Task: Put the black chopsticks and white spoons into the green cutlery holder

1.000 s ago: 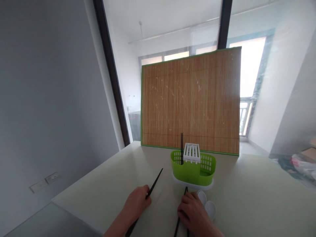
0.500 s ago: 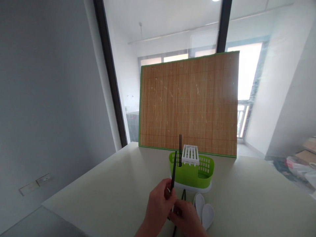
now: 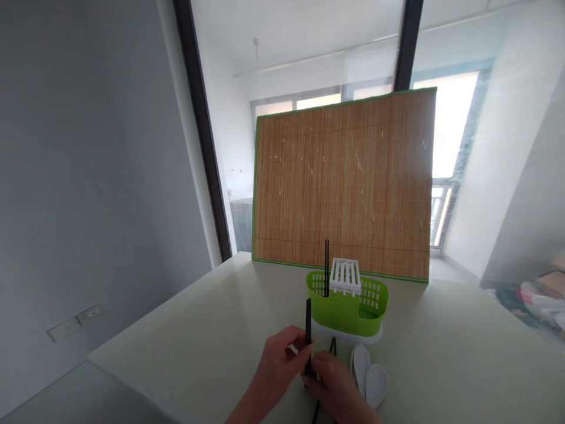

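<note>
Both my hands hold a pair of black chopsticks (image 3: 308,321), which stand nearly upright. My left hand (image 3: 282,356) pinches them partway up, while my right hand (image 3: 329,374) closes round their lower part just beside it. More black chopsticks (image 3: 333,346) lie on the table, partly hidden under my right hand. To the right of that hand rest several white spoons (image 3: 376,383). Beyond my hands stands a green utensil basket (image 3: 335,312) on a white base, with a white slatted rack (image 3: 345,275) on top. Two black chopsticks (image 3: 326,268) stand upright in its left part.
A large bamboo mat (image 3: 344,188) with green edging stands upright at the back of the pale table (image 3: 212,330). A grey wall (image 3: 101,176) with a socket is on the left. Bags and boxes (image 3: 541,300) sit beyond the table's right side.
The held chopsticks have lowered and become more upright, with their tips closer together. Both hands remain on them. The whole view has shifted slightly.
</note>
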`<state>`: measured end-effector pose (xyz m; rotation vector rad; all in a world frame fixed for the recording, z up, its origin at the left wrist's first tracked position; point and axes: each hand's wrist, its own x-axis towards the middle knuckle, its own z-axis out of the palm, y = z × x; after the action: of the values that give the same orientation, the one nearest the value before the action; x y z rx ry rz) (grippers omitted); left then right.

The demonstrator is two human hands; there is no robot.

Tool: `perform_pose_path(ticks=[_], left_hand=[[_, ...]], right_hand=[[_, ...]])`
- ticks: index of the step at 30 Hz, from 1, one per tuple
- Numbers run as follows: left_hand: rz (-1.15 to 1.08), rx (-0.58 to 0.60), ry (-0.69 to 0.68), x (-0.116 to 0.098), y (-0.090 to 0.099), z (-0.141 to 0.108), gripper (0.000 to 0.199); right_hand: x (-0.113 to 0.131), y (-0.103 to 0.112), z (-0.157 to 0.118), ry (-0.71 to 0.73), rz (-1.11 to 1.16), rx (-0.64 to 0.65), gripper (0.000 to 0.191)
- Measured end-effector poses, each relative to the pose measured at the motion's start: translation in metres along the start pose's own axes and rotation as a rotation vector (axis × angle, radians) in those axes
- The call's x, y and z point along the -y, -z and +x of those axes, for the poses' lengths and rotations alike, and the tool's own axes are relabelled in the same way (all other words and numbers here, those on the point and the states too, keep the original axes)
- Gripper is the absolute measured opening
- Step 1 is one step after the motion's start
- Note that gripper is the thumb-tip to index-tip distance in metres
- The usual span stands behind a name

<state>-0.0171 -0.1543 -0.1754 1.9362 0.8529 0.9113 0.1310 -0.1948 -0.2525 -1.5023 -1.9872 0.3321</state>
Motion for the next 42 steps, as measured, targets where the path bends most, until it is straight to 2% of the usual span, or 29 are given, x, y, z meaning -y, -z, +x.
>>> perform_pose_path(ticks=[4, 7, 10, 13, 15, 17, 19, 21, 25, 28, 32, 38, 42], left_hand=[[-0.050, 0.042, -0.013, 0.001, 0.007, 0.001, 0.016], [0.018, 0.053, -0.048, -0.002, 0.013, 0.003, 0.015], [0.090, 0.012, -0.099, -0.014, 0.029, 0.012, 0.018], [0.086, -0.119, -0.140, -0.038, 0.053, 0.037, 0.026], [0.075, -0.205, -0.202, -0.054, 0.068, 0.065, 0.031], [0.099, -0.240, -0.281, -0.064, 0.075, 0.100, 0.032], [0.147, -0.233, -0.324, -0.065, 0.072, 0.137, 0.033], [0.232, -0.198, -0.296, -0.055, 0.061, 0.169, 0.033], [0.379, -0.089, -0.187, -0.026, 0.032, 0.207, 0.030], [0.407, -0.040, -0.154, -0.007, 0.019, 0.218, 0.030], [0.434, 0.030, -0.105, 0.007, 0.012, 0.226, 0.030], [0.422, 0.184, -0.108, 0.016, 0.005, 0.231, 0.028], [0.439, 0.236, -0.113, 0.018, 0.002, 0.233, 0.028]], right_hand=[[0.000, -0.001, 0.001, 0.029, -0.018, 0.003, 0.007], [0.002, 0.000, 0.000, 0.049, -0.028, -0.004, 0.008], [0.003, 0.006, -0.001, 0.053, -0.058, -0.039, 0.008], [0.001, 0.016, -0.001, 0.063, -0.049, -0.141, 0.015], [-0.001, 0.023, 0.000, 0.077, -0.044, -0.226, 0.018], [-0.003, 0.028, -0.001, 0.094, -0.067, -0.288, 0.016], [-0.005, 0.029, -0.002, 0.118, -0.108, -0.314, 0.014], [-0.007, 0.027, -0.004, 0.147, -0.148, -0.319, 0.014], [-0.010, 0.022, -0.006, 0.185, -0.208, -0.340, 0.014], [-0.011, 0.021, -0.006, 0.195, -0.246, -0.337, 0.012], [-0.010, 0.020, -0.005, 0.218, -0.288, -0.299, 0.010], [-0.008, 0.019, -0.008, 0.195, -0.311, -0.266, 0.010], [-0.008, 0.020, -0.009, 0.171, -0.308, -0.248, 0.011]])
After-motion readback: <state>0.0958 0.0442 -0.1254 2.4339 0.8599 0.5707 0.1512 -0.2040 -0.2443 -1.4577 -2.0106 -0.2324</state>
